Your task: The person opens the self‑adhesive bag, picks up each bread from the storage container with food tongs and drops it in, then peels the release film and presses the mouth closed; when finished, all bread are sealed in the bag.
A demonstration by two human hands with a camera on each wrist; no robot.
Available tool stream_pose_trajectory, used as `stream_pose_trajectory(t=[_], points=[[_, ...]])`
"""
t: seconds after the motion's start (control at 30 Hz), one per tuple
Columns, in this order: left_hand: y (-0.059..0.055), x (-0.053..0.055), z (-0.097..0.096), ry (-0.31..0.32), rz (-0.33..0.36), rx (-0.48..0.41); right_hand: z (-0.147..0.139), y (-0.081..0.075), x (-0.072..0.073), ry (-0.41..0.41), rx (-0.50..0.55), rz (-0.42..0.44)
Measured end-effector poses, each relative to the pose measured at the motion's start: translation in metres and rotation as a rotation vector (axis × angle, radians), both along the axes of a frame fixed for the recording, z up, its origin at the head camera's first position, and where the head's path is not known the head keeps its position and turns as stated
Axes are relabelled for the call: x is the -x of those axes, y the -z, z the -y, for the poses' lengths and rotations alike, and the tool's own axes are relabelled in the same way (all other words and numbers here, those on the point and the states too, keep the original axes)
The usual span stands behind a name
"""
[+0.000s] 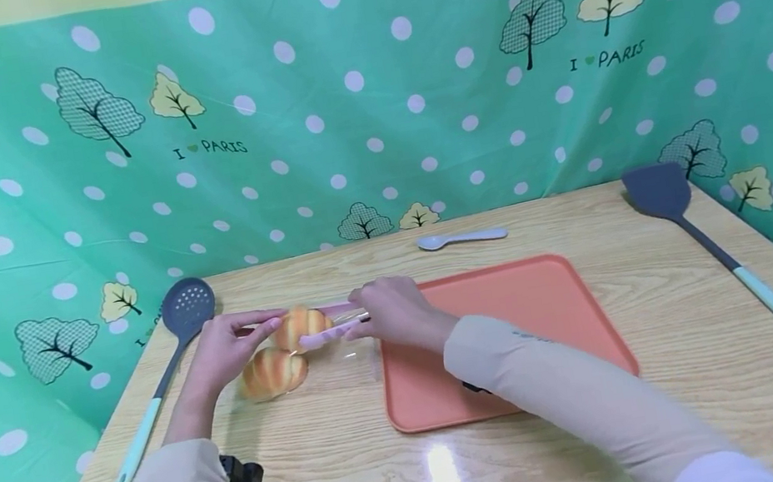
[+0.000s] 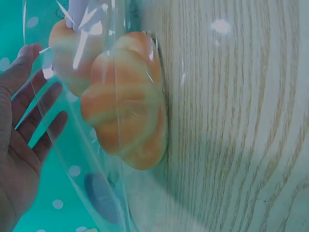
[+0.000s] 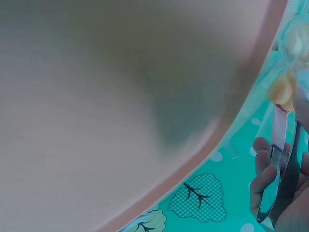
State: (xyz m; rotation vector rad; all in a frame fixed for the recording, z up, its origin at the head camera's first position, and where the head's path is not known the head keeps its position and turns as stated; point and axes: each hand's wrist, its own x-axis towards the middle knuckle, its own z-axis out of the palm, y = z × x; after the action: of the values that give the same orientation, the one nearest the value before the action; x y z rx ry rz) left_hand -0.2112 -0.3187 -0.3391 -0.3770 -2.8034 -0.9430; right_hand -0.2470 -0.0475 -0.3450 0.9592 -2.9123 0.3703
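Note:
My right hand (image 1: 398,311) grips tongs (image 1: 329,335) with light purple ends, their metal arms showing in the right wrist view. The tongs' ends lie about the upper of two striped bread rolls (image 1: 303,329). The lower bread roll (image 2: 126,104) rests close against the first, near the wooden table. A clear plastic bag (image 2: 104,174) covers the rolls, its film stretching up to my left hand (image 2: 21,125). Thumb and fingers of that hand pinch the bag's edge beside the upper roll, the other fingers spread behind the film.
A coral tray (image 1: 501,294) lies under my right forearm. Behind it is a small purple spoon (image 1: 462,238). A slotted skimmer (image 1: 188,308) lies at the left, and a dark turner (image 1: 659,191) with a mint handle at the right. A dotted green cloth (image 1: 366,109) hangs behind the table.

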Motion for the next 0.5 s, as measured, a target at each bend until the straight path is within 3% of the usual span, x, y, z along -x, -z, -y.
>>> stream_pose_trajectory(t=[0.5], points=[[-0.004, 0.002, -0.004, 0.030, 0.030, -0.010, 0.014, -0.004, 0.005, 0.074, -0.043, -0.021]])
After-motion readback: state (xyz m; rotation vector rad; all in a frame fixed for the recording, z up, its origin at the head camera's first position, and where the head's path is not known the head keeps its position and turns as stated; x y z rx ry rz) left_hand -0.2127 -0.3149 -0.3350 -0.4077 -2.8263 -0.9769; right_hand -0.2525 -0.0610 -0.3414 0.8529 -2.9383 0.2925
